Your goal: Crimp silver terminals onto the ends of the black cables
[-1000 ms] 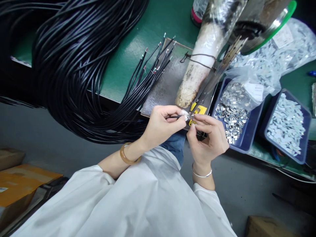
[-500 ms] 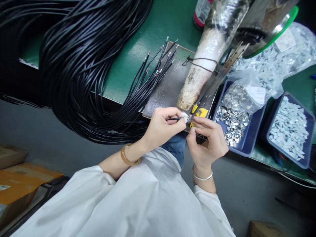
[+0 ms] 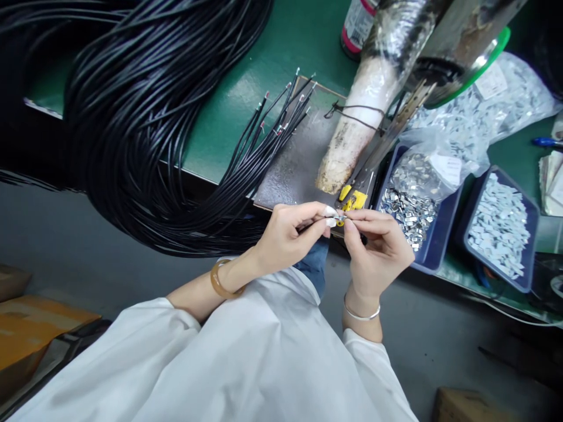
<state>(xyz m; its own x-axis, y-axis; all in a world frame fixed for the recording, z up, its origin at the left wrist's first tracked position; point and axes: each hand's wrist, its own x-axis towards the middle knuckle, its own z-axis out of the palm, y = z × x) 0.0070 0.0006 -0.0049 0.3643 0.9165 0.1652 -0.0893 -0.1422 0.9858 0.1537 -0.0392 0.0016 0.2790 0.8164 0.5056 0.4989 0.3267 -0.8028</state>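
Note:
My left hand (image 3: 290, 237), with white covers on the fingertips, is closed in a pinch around a thin black cable (image 3: 317, 219). My right hand (image 3: 379, 246) meets it from the right, thumb and fingers pinched on a small shiny metal piece (image 3: 340, 218) at the cable's tip. The piece's exact shape is too small to make out. Just beyond both hands are the yellow parts (image 3: 357, 200) of a fixture, below a plastic-wrapped white rod (image 3: 347, 140). A large bundle of black cables (image 3: 145, 117) lies to the left, its stripped ends resting on a grey plate (image 3: 303, 158).
To the right, a blue bin (image 3: 444, 234) holds small metal clips (image 3: 411, 217) and a plastic bag. Beside it, another blue bin (image 3: 530, 258) contains pale small pieces (image 3: 499, 228). A bottle (image 3: 358, 26) stands at the back of the green table (image 3: 237, 82). Cardboard boxes (image 3: 39, 328) are lower left.
My hands have drawn closer together, and the right fingers now pinch directly at the cable's tip. The view has shifted slightly, showing more of the table's right side.

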